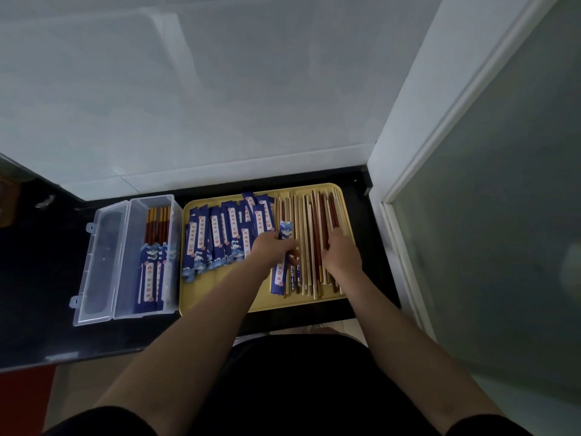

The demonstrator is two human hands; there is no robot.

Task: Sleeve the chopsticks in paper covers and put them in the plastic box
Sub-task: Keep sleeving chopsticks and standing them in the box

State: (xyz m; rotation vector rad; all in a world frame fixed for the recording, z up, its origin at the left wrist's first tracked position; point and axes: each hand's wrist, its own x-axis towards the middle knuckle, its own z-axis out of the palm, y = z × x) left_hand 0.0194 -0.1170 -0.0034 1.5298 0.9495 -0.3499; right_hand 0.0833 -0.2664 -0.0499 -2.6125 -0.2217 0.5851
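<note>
A black counter (37, 278) runs under a white wall (220, 89), with a frosted glass door (503, 215) on the right. On it a yellow tray (220, 294) sits just right of a clear plastic box (151, 209), whose lid (97, 265) lies open to the left. Inside the box lie a few sleeved chopsticks (154, 262), too overlapped to count. On the tray's left, a fanned heap of blue paper covers (217, 237), over a dozen; on its right, a pile of loose chopsticks (314, 221), pale and dark red, too many to count. The left hand (270, 247) grips one cover (284, 247), which lies across the pile's left edge. The right hand (341, 253) rests on the loose chopsticks, fingers curled among them; whether it pinches any, I cannot tell.
</note>
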